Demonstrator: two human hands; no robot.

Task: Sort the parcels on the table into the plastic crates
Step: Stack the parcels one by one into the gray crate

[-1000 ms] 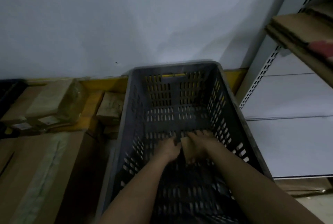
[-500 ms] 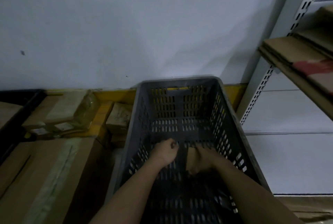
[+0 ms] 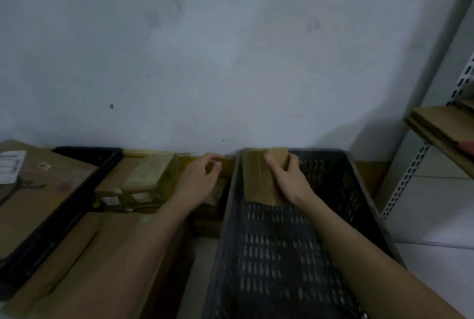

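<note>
Up against the far-left corner of the dark slatted crate (image 3: 359, 205), a cardboard parcel (image 3: 259, 180) is gripped by the right hand (image 3: 289, 180); the left hand (image 3: 200, 180) is loosely curled just outside the rim, nothing held.

The right hand (image 3: 287, 177) grips a brown cardboard parcel (image 3: 259, 177) at the far end of the dark slotted crate (image 3: 282, 254). At nine o'clock from it, the left hand (image 3: 200, 177) hovers with loosely curled fingers near smaller parcels (image 3: 146, 177) by the wall.
</note>
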